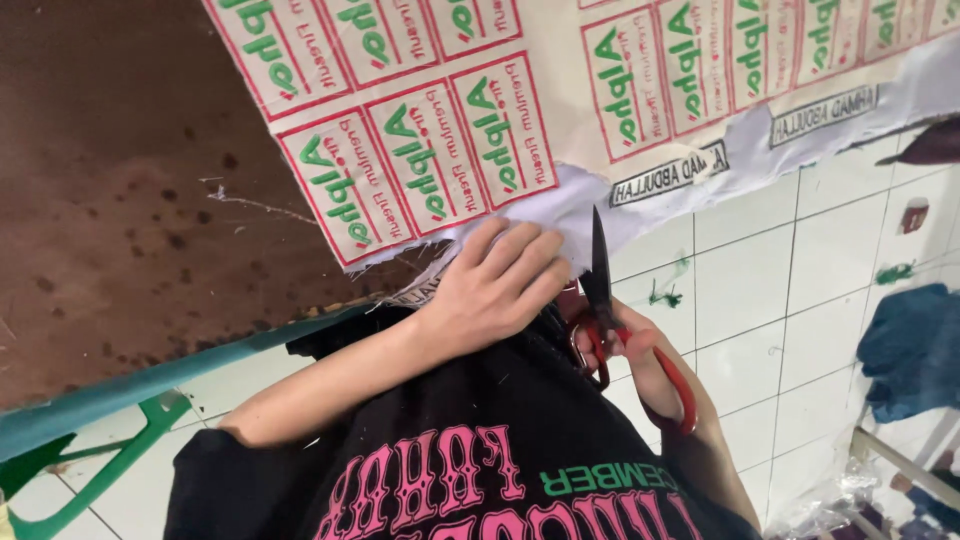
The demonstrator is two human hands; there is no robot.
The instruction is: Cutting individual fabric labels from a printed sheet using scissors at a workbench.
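A white cloth sheet printed with rows of red-framed green labels lies over the edge of a brown table. My left hand rests flat on the sheet's frayed white lower edge, pinning it at the table's rim. My right hand grips red-handled scissors just to the right of the left hand. Their dark blades point up and touch the white cloth edge. My black shirt with pink lettering fills the bottom of the view.
The table has a teal rim and a green frame below it. White floor tiles spread to the right, with a blue cloth heap and crumpled clear plastic at the far right.
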